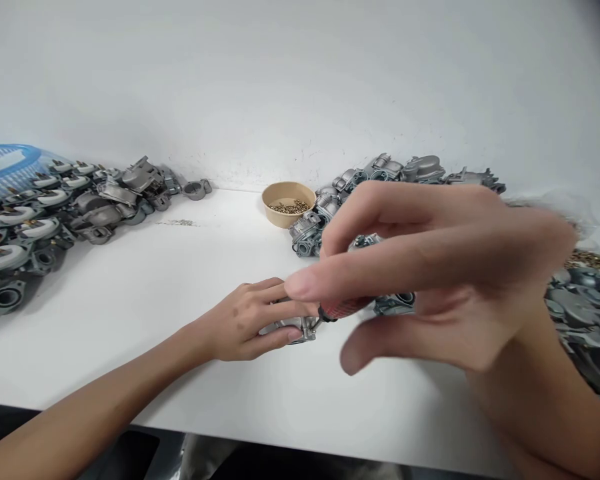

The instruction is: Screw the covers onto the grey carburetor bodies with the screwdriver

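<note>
Low on the white table, my left hand (255, 320) has its fingers wrapped over a small grey metal part (304, 330), which is mostly hidden under them. Nearer the camera, my right hand (430, 280) is around the red handle of a screwdriver (347, 308), with the thumb bent below it and the fingers above. The screwdriver's black collar and thin shaft point left and down to the metal part, beside my left fingertips. The tip is too small to make out.
A tan bowl (289, 217) of small brass screws stands by the wall. Metal carburetor bodies (143, 180) are heaped at left, near a blue basket (35, 157). More bodies (423, 169) lie behind and right of my right hand, with a brass pile (595, 262) at far right.
</note>
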Demonstrator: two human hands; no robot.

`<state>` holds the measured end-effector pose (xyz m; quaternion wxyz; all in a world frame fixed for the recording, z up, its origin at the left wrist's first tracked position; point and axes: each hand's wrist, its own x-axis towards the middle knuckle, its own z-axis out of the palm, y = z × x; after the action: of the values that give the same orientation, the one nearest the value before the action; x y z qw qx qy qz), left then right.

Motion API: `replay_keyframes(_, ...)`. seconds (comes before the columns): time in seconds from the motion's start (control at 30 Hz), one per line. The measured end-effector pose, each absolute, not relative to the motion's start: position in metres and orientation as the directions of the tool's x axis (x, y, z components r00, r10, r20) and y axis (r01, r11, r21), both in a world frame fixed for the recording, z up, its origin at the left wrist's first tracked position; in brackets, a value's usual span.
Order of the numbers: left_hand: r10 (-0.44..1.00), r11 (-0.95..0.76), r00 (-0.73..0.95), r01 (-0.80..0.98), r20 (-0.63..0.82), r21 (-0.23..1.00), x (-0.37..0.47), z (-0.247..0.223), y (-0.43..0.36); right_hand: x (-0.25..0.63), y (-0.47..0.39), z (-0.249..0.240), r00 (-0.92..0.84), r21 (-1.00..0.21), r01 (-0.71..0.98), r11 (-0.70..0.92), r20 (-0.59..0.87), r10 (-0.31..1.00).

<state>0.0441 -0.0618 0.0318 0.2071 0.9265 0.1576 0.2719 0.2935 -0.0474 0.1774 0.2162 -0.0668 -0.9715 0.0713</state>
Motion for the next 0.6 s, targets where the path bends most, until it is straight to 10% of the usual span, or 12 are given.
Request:
replay_keyframes(0.23, 0.422, -0.862, 0.800, 0.207, 0.426, 0.463, 0.043, 0.030, -0.063, 0.292, -0.053, 0.168, -0.846, -0.165, 0.111, 0.980, 0.502, 0.180)
replay_keyframes(0.43, 0.428, -0.865, 0.802, 0.231, 0.417, 0.444, 0.043, 0.030, -0.063, 0.287, -0.064, 0.167, -0.742, -0.460, 0.061, 0.886, 0.573, 0.349)
replay_keyframes(0.6, 0.407, -0.873, 0.798, 0.197, 0.445, 0.446, 0.043, 0.031, -0.063, 0.287, -0.058, 0.165, -0.761, -0.301, 0.040, 0.953, 0.609, 0.225)
